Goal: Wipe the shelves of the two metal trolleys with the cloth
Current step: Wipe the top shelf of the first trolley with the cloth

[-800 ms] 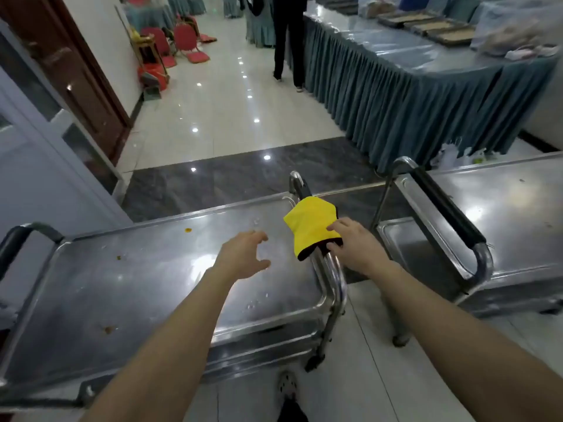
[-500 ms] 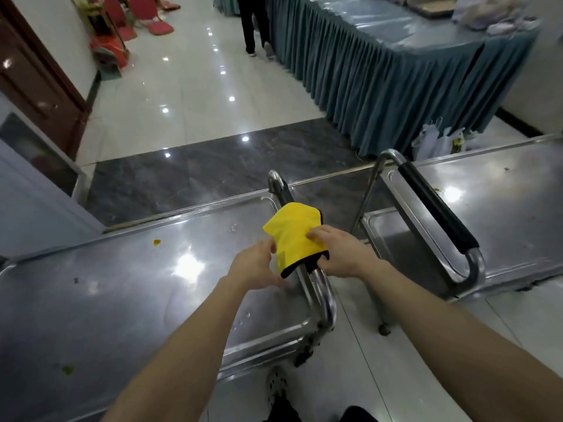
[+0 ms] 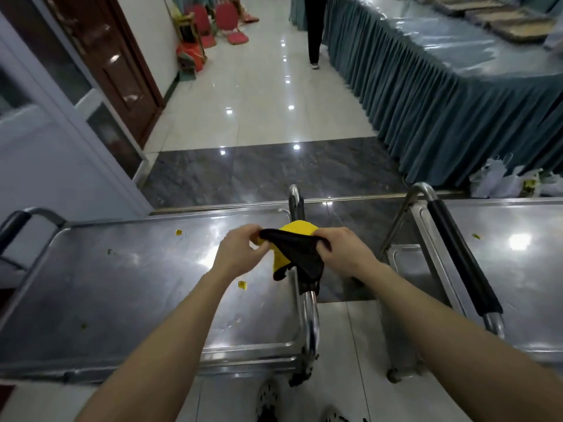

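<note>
I hold the cloth stretched between both hands, above the right end of the left trolley's top shelf and right over its chrome end handle. My left hand pinches the cloth's left end, thumb and fingertips closed on the fabric. My right hand has its fingers curled round the other end, bunching it. The cloth's black side faces me and its yellow side shows behind the top fold and along the left edge. A loose flap hangs down in front of the handle, and I cannot tell whether it touches the bar. The shelf under my left forearm is bare steel with glare patches and scattered crumbs: one yellow crumb near the far edge, another yellow crumb close by my left wrist, and darker specks toward the left end. The right trolley stands just beside the first, apart from it, its black-sleeved handle facing the gap and its lower shelf showing beneath. A small speck lies on its top shelf near the handle. Beyond the trolleys stretch a dark stone floor strip and pale tiles, with a long table in a pleated blue-green skirt on the right, white plastic bags at its foot, a standing person farther off, red chairs and a brown door on the left.
</note>
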`<state>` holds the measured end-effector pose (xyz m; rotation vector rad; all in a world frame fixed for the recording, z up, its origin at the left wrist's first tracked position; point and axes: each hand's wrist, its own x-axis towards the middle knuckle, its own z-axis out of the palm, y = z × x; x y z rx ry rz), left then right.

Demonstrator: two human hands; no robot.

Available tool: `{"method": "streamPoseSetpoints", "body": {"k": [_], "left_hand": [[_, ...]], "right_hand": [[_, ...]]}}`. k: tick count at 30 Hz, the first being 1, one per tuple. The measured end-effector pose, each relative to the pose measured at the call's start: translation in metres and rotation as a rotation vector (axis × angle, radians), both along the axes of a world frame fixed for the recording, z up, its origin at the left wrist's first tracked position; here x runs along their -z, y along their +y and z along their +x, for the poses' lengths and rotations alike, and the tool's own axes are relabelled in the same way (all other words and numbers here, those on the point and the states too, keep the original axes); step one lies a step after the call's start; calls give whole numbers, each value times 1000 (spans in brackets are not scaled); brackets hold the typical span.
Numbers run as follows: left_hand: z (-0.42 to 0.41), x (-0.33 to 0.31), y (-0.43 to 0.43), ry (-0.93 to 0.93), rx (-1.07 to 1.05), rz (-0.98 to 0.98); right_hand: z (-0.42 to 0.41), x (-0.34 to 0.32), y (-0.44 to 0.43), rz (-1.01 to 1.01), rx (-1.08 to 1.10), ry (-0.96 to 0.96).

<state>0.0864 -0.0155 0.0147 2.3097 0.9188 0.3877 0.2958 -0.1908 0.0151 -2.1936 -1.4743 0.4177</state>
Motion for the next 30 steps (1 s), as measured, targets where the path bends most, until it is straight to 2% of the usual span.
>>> {"method": "streamPoseSetpoints", "body": {"k": [2, 5, 8, 12, 14, 16, 18, 21, 23, 26, 30], "left_hand": [[4, -21, 8, -109, -49, -25], [5, -51, 23, -184, -65, 15], [1, -80, 40, -188, -29, 79], [-13, -106, 67, -164, -21, 135], [-29, -110, 82, -217, -4, 20], [-49, -104, 96, -241, 17, -210], [-68, -87, 106, -159, 35, -382], [-84, -60, 118, -10, 104, -525], [-88, -49, 131, 36, 111, -495], [-92, -36, 160, 80, 46, -334], [-88, -19, 194, 138, -32, -105]], "right_hand": [[1, -14, 11, 36, -42, 61], [-11, -40, 38, 110, -124, 30], [-28, -66, 73, 239, -160, 53], [-44, -96, 125, 285, -178, 48], [-50, -106, 148, 306, -164, 61], [-54, -111, 168, 324, -111, 112], [-59, -114, 188, 349, -51, 139], [-66, -117, 214, 381, 23, 197], [-68, -117, 224, 395, 49, 224], [-65, -104, 226, 425, 115, 235], [-52, -71, 216, 364, 199, 236]]}}
